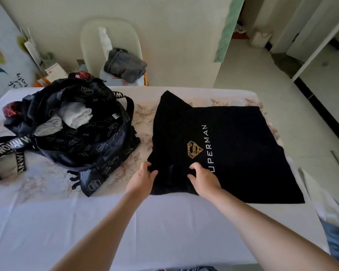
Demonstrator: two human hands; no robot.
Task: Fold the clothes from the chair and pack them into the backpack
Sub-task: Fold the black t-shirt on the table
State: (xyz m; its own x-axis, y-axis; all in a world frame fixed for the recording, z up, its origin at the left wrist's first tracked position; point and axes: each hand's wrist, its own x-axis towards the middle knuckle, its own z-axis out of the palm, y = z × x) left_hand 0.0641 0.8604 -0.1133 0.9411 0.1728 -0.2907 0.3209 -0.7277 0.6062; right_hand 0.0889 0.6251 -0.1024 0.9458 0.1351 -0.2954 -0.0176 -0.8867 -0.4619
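So, backpack (pixel 82 137) sits open at left on the white tablecloth (pixel 164 231), pale clothes (pixel 74 114) inside. Left hand (pixel 143 178) and right hand (pixel 202 178) both pinch the near-left end of the black tee (pixel 233 145) lying flat beside it. Looks soft, light, floppy, so grab hems or corners. Tiled floor (pixel 262 75) on the right.

The left hand (pixel 143 179) and the right hand (pixel 204 179) are gripping the near edge of the black T-shirt (pixel 233 145), which is lying on the counter (pixel 125 222). The backpack (pixel 82 147) is sitting open just beside it, holding pale clothes (pixel 74 115).
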